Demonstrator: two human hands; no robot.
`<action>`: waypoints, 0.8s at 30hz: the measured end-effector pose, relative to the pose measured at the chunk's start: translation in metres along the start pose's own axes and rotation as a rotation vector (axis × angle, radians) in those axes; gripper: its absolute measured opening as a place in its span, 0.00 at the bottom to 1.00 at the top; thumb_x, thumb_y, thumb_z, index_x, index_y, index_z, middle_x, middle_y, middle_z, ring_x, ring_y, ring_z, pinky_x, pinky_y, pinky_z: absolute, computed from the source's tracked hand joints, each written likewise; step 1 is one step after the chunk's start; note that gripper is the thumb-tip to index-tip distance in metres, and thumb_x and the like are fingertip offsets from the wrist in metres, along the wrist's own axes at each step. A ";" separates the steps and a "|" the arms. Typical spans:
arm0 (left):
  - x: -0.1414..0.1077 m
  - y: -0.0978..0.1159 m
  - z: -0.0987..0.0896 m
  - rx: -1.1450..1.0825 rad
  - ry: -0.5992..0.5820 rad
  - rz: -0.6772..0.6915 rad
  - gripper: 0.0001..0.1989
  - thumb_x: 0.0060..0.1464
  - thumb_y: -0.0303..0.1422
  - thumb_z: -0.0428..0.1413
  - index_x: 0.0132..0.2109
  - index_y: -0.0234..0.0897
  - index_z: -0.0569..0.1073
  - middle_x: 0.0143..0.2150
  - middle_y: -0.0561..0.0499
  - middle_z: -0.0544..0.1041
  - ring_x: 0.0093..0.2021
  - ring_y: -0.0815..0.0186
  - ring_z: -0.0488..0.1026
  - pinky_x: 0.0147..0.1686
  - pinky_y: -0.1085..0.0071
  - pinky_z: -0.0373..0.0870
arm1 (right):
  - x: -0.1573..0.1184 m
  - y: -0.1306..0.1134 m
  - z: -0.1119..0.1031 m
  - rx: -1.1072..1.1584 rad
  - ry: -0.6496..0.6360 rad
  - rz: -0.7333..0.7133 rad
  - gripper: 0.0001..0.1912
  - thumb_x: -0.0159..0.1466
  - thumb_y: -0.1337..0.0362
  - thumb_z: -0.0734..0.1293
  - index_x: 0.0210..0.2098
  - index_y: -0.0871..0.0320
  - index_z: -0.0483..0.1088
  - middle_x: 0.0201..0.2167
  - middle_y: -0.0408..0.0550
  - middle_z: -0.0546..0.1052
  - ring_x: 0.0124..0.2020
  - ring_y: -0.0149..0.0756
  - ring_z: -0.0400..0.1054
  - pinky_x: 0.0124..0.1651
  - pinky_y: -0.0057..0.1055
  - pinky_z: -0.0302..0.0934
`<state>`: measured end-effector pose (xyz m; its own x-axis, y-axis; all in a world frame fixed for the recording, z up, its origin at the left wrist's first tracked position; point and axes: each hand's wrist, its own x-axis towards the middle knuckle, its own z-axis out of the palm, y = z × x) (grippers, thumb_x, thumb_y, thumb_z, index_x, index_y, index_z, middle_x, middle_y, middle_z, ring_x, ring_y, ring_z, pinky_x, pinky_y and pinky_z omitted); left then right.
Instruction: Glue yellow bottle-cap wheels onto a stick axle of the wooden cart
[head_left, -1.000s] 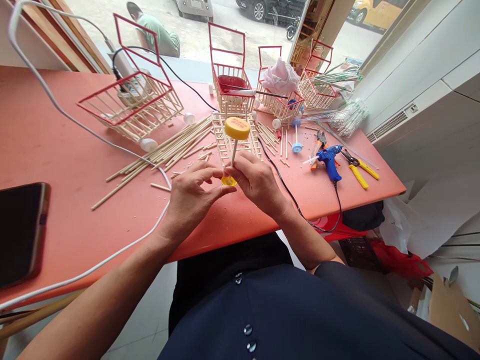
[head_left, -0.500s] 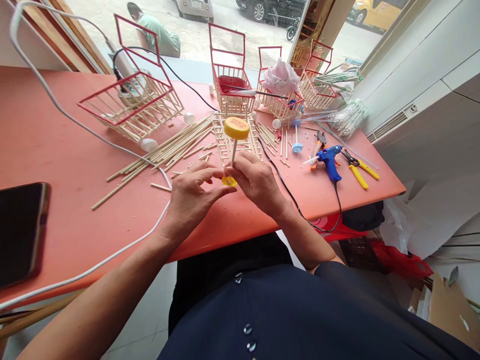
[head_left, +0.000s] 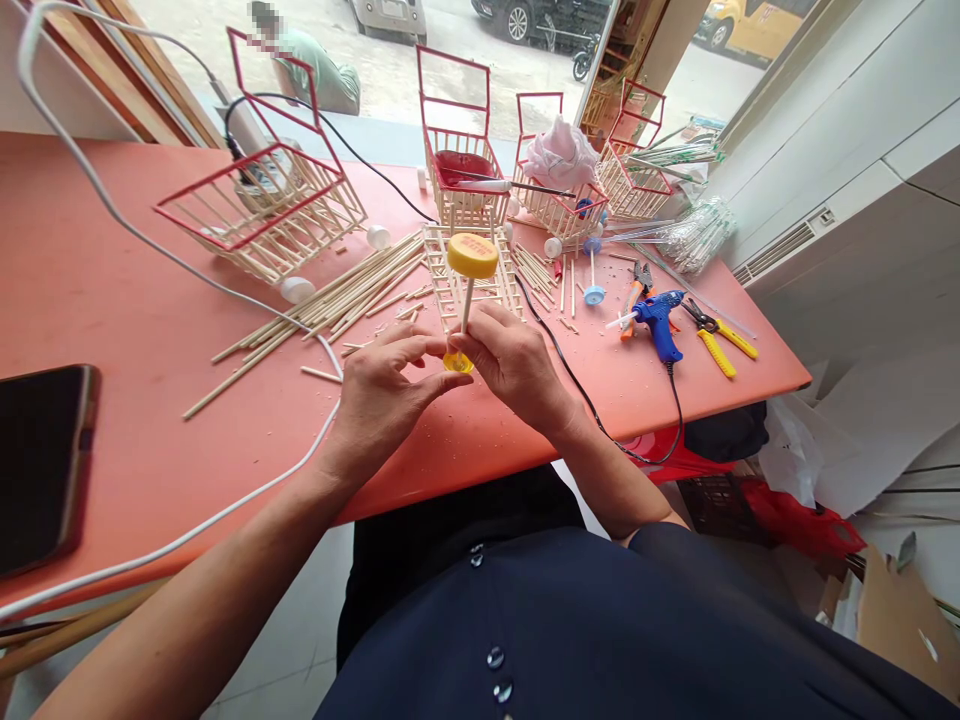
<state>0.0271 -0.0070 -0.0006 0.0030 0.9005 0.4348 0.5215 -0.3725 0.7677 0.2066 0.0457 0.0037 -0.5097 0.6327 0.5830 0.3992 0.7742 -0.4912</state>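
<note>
A pale stick [head_left: 467, 306] stands nearly upright between my hands, with a yellow cap [head_left: 472, 256] on its top end and a second yellow cap [head_left: 457, 363] at its bottom end. My left hand [head_left: 390, 383] has thumb and fingers closed on the rim of the lower cap. The lower part of the stick is pinched by my right hand [head_left: 511, 362], just above that cap. Behind the hands lies a flat lattice of sticks [head_left: 442, 268]. Loose sticks [head_left: 360, 290] are spread to the left of it.
Stick carts with red rims [head_left: 277, 215] stand along the window side. On the right lie a blue glue gun [head_left: 658, 322], yellow-handled pliers [head_left: 718, 338] and orange-handled pliers [head_left: 637, 297]. A phone [head_left: 46, 465] and a white cable [head_left: 217, 535] are at the left. A person crouches outside.
</note>
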 end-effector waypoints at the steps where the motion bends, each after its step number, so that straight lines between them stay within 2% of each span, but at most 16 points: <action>1: 0.000 0.000 0.000 0.007 -0.001 -0.006 0.08 0.60 0.42 0.68 0.42 0.44 0.84 0.40 0.52 0.82 0.36 0.66 0.74 0.40 0.69 0.75 | 0.000 0.000 0.000 -0.001 -0.004 0.005 0.23 0.81 0.50 0.54 0.36 0.55 0.68 0.37 0.44 0.71 0.39 0.33 0.65 0.41 0.29 0.57; 7: 0.000 0.002 0.000 0.024 -0.005 -0.024 0.07 0.60 0.40 0.67 0.43 0.44 0.84 0.41 0.52 0.82 0.38 0.65 0.75 0.41 0.68 0.76 | 0.000 -0.001 -0.001 -0.006 -0.018 0.020 0.23 0.81 0.51 0.54 0.36 0.55 0.68 0.37 0.45 0.72 0.39 0.33 0.66 0.42 0.29 0.58; 15: -0.001 0.002 0.000 0.026 0.000 -0.014 0.07 0.60 0.40 0.68 0.42 0.43 0.84 0.40 0.52 0.81 0.37 0.66 0.75 0.37 0.70 0.72 | 0.000 0.000 -0.001 -0.019 -0.017 0.009 0.21 0.81 0.53 0.55 0.36 0.55 0.69 0.38 0.45 0.73 0.40 0.33 0.66 0.42 0.29 0.59; 24: 0.000 0.002 0.000 0.033 0.005 -0.016 0.07 0.60 0.41 0.68 0.42 0.44 0.84 0.40 0.53 0.81 0.36 0.66 0.75 0.39 0.70 0.74 | 0.000 0.000 -0.002 0.001 -0.023 0.024 0.22 0.81 0.52 0.55 0.36 0.55 0.69 0.37 0.45 0.73 0.39 0.33 0.66 0.42 0.30 0.58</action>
<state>0.0278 -0.0080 0.0007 -0.0102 0.9052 0.4248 0.5496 -0.3499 0.7587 0.2082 0.0454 0.0052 -0.5176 0.6505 0.5558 0.4108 0.7588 -0.5055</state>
